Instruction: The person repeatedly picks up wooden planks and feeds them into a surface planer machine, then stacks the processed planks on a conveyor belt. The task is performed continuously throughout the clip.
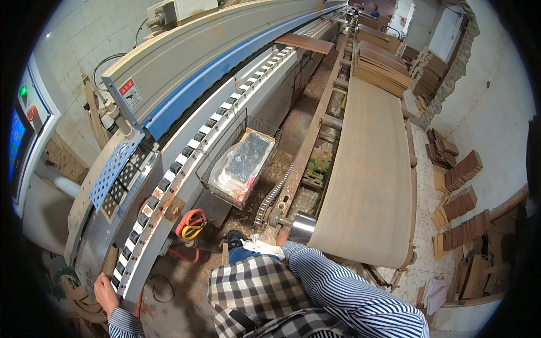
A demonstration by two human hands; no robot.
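Observation:
My left hand (105, 293) rests against the near end of a roller rail (171, 169) on an edge banding machine; its fingertips are partly out of sight. Low by the frame of a belt conveyor (367, 169), my right hand (282, 238) is next to the shiny end roller (303, 227). Most of its fingers are hidden, so its grip is unclear. A brown panel (304, 43) lies across the far part of the rail. Between the two machines, a wire basket (241, 203) hangs at the rail's side with a plastic-wrapped dark block (249, 156) inside.
Red-handled and yellow-handled tools (191, 226) hang below the rail. Stacked brown panels (380, 69) sit on the far belt. Several rows of board pieces (463, 232) stand on the right floor. A drive chain (274, 192) runs beside the conveyor frame. Far back is another person (372, 12).

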